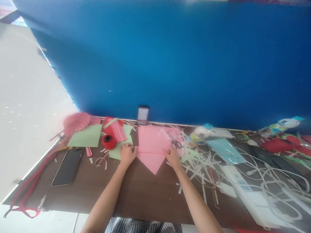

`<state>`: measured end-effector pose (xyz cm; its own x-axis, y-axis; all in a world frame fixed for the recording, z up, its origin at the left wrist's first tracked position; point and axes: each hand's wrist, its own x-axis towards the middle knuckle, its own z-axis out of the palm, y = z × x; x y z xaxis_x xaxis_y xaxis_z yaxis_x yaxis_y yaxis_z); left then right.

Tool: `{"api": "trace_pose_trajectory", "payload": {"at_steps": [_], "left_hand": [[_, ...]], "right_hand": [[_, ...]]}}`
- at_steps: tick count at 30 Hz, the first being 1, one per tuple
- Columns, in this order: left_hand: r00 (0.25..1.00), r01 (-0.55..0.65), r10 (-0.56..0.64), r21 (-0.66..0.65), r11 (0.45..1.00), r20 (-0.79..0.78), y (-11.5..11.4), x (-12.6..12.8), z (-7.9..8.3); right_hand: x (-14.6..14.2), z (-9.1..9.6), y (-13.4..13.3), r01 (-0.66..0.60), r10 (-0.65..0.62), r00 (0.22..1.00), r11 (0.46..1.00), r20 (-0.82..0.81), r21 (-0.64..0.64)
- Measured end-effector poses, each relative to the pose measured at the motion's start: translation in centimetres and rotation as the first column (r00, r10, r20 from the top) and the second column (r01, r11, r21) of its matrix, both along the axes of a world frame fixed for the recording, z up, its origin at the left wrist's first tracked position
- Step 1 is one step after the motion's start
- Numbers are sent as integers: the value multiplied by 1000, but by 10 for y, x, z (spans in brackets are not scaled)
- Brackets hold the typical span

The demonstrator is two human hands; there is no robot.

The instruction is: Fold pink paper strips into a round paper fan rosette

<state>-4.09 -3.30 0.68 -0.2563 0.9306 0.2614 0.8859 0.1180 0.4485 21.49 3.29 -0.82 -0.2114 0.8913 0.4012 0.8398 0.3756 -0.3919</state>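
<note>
A pink sheet of paper (152, 145) lies on the brown table (141, 191), folded so its near end forms a point. My left hand (126, 153) presses on the sheet's left edge with its fingers curled down. My right hand (172, 155) rests on the right edge, fingers bent onto the paper. Black-handled scissors (177, 144) lie just beyond my right hand.
A black phone (68, 166) lies at the left, near a red tape roll (109, 141), green sheets (86, 136) and pink pleated fans (76, 122). Paper strips, white cables (272, 181), a power strip and bottles crowd the right. A blue partition (170, 64) stands behind.
</note>
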Motion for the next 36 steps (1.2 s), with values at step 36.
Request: {"api": "trace_pose_trajectory", "payload": {"at_steps": [36], "left_hand": [[800, 496, -539, -214, 842, -265, 10, 38, -8]], "right_hand": [[-16, -10, -2, 149, -161, 976, 985, 146, 90]]}}
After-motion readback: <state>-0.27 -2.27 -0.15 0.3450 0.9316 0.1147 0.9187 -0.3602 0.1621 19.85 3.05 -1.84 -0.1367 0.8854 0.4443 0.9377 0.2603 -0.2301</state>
